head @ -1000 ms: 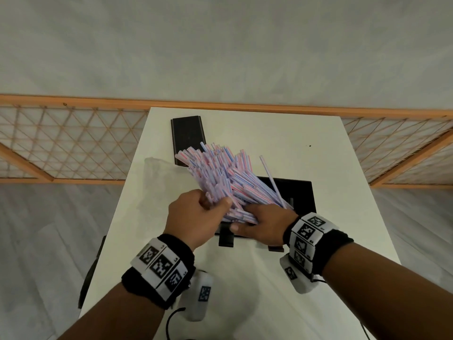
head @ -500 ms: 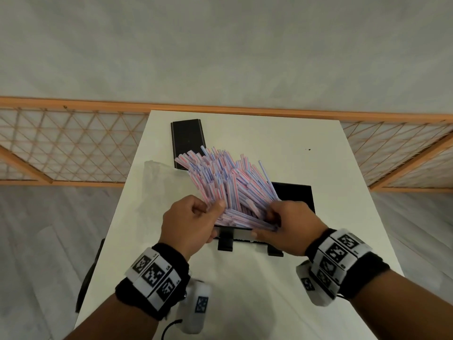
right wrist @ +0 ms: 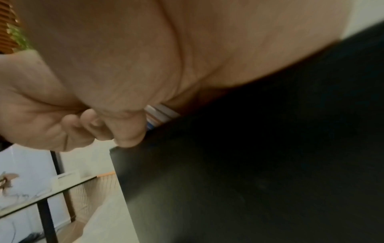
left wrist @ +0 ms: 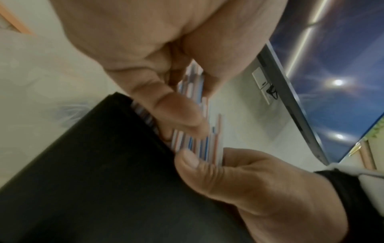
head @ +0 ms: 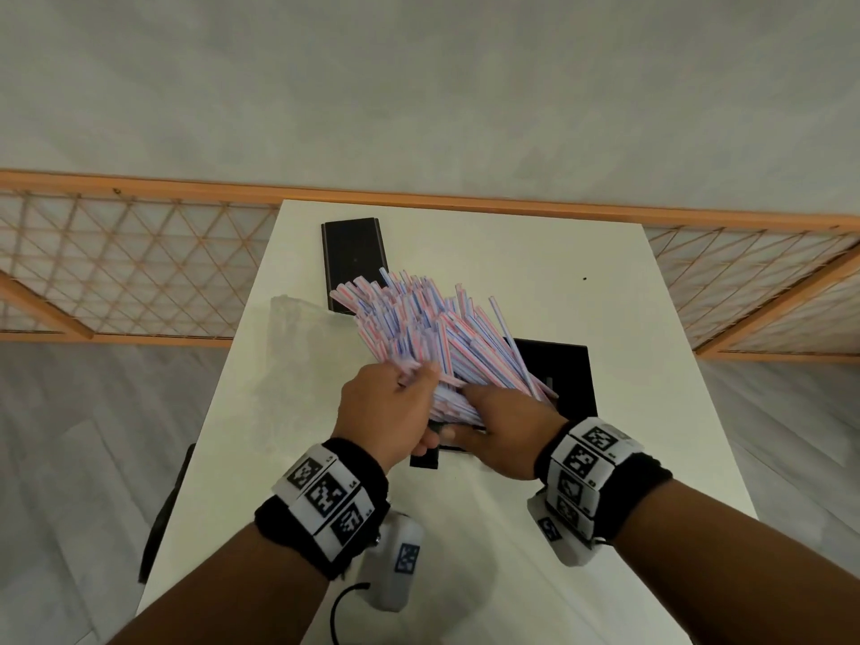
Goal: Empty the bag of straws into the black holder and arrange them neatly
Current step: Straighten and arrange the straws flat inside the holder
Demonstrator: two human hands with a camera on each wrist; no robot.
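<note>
Straws (head: 433,332), thin plastic ones striped pink, blue and white, stand as one fat bundle with lower ends in the black rectangular holder (head: 565,384) on the white rectangular table (head: 651,412); upper ends fan out, tilted away and to the left, tips uneven. Left hand (head: 388,409) grips the bundle's lower left side, fingers curled over the straws, thumb at the holder's near edge. Right hand (head: 505,428) is on the lower right side, fingers wrapped into the bundle just above the holder's rim, thumb reaching toward the left hand. Left wrist view: both thumbs pinch the straw ends (left wrist: 197,144) right against the holder's black wall (left wrist: 104,180). Right wrist view is mostly palm and black wall, only a few straw stripes (right wrist: 160,115) visible between them. Clear crumpled plastic bag (head: 298,346) lies flat on the table left of the bundle, looks empty. Flat black rectangular panel (head: 353,253) lies near the far left corner of the table, partly behind the straw tips. Orange wooden lattice fence (head: 116,272) runs behind the table.
</note>
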